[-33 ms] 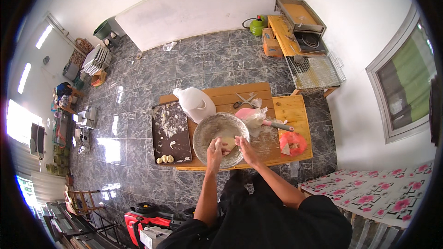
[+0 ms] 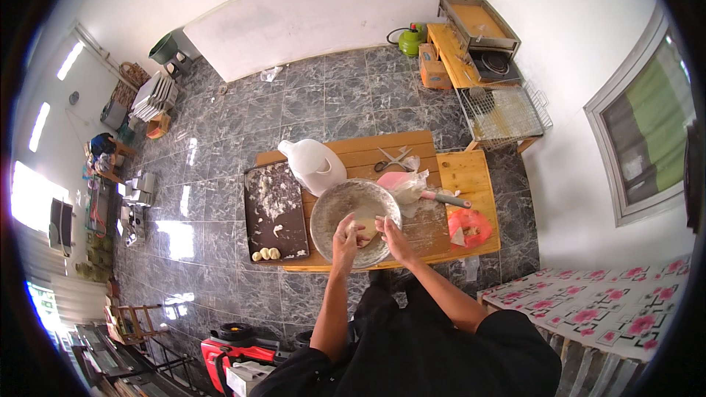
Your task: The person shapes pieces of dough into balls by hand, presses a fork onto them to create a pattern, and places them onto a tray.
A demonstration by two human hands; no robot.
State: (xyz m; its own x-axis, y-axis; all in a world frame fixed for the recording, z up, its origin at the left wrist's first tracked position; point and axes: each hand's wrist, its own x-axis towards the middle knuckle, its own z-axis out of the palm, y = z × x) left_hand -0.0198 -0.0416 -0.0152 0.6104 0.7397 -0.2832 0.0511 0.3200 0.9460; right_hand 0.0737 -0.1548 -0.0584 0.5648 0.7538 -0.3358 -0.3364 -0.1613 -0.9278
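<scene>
A large round metal bowl (image 2: pixel 323 209), whitened by flour, stands at the front of the wooden table. Over it, a piece of pale dough (image 2: pixel 367 231) is stretched between my two hands. My left hand (image 2: pixel 347 240) has its fingers curled on the dough's left side. The fingertips of my right hand (image 2: pixel 392 238) pinch its right edge. Left of the bowl lies a dark baking tray (image 2: pixel 288 228) dusted with white flour. Several small pale dough balls (image 2: pixel 265 254) sit in a row at its near edge.
Behind the bowl stands a white plastic jug (image 2: pixel 316 167). Scissors (image 2: pixel 393 159), a pink-and-white plastic bag (image 2: pixel 403 184), a grey-handled tool (image 2: pixel 448 198) and a red plastic bag (image 2: pixel 471 229) lie to the right. A wire rack (image 2: pixel 504 114) stands at the far right.
The whole view has shifted very slightly. Both hands stay over the bowl with the dough between them.
</scene>
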